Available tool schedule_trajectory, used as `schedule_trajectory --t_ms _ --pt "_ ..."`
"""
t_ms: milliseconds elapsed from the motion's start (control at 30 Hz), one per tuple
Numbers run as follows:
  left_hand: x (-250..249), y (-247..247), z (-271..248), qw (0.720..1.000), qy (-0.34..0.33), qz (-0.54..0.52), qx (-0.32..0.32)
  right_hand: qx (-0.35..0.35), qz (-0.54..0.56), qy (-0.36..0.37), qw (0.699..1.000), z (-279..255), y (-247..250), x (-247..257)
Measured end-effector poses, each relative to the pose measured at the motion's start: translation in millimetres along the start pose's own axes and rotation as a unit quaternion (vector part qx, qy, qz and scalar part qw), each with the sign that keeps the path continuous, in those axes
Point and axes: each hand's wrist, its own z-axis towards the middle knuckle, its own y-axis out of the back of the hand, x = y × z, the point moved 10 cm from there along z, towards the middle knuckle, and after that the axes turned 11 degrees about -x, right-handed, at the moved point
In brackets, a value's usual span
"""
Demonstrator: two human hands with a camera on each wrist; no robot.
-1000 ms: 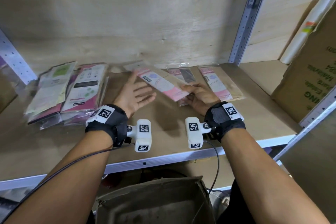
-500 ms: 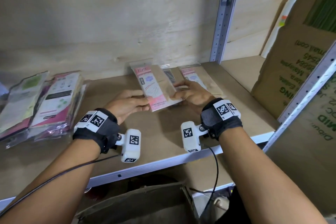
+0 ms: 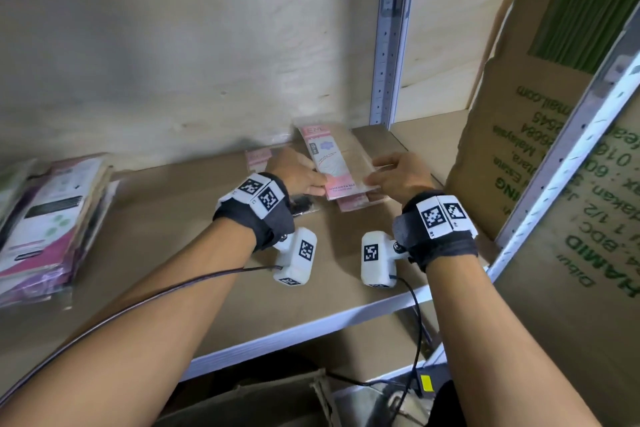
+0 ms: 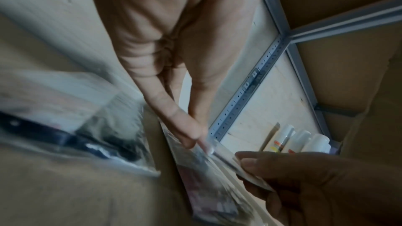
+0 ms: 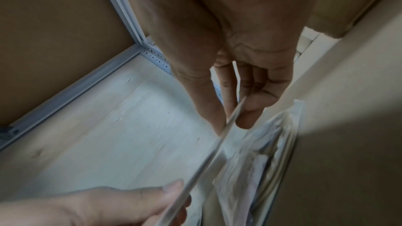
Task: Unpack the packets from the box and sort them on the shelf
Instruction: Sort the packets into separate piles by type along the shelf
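Both hands hold one clear packet with a pink label point(image 3: 330, 163) just above the shelf board point(image 3: 173, 218), near its back right corner. My left hand point(image 3: 313, 184) pinches the packet's left edge and my right hand point(image 3: 375, 178) pinches its right edge. The left wrist view shows my left fingers point(image 4: 191, 137) on the packet point(image 4: 217, 169). In the right wrist view the packet point(image 5: 206, 159) is edge-on between thumb and fingers point(image 5: 245, 114). A similar pink packet point(image 3: 356, 201) lies directly beneath. The open cardboard box point(image 3: 259, 399) stands below the shelf.
A stack of purple and white packets point(image 3: 52, 218) lies at the shelf's left end. Another pink packet point(image 3: 258, 158) and a dark one point(image 3: 306, 208) lie by my left wrist. A tall printed carton point(image 3: 554, 149) and a metal upright point(image 3: 391, 31) stand close on the right.
Both hands have carried the pink packet to the right and further back, over the pink packet lying by the upright. It has turned from slanted to lengthwise.
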Motion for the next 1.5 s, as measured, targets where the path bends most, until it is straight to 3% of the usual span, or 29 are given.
schedule_trajectory --t_ms 467,733,833,933,1000,1100,1333,1500 --pt "15.6 -33.0 8.2 0.998 0.055 0.016 0.03 0.017 -0.12 -0.012 0.993 4.7 5.4 -11.6" --pt "10.8 -32.3 9.5 0.998 0.028 0.059 0.025 0.018 -0.131 -0.011 0.991 3.5 6.2 -9.9" --pt "4.4 -18.7 4.7 0.997 0.009 0.077 0.005 -0.011 -0.131 0.008 0.991 2.1 9.9 -1.3" --pt "-1.0 15.5 -5.3 0.997 -0.006 0.065 -0.029 -0.068 -0.109 0.058 0.99 -2.3 15.9 19.2" --pt "-7.0 52.7 -17.5 0.995 -0.043 0.055 -0.069 -0.066 -0.073 0.102 0.99 -13.0 8.9 35.9" --pt "3.0 119.9 -40.6 0.989 -0.058 0.023 -0.133 -0.007 -0.02 0.136 0.99 -40.1 -16.5 54.5" --pt "61.0 274.9 -92.0 0.959 -0.055 -0.084 -0.265 0.143 0.035 0.136 0.98 -114.5 -111.9 90.2" --pt "87.9 352.8 -111.6 0.948 -0.075 -0.111 -0.29 0.248 0.025 0.145 0.958 -170.3 -216.2 138.2"
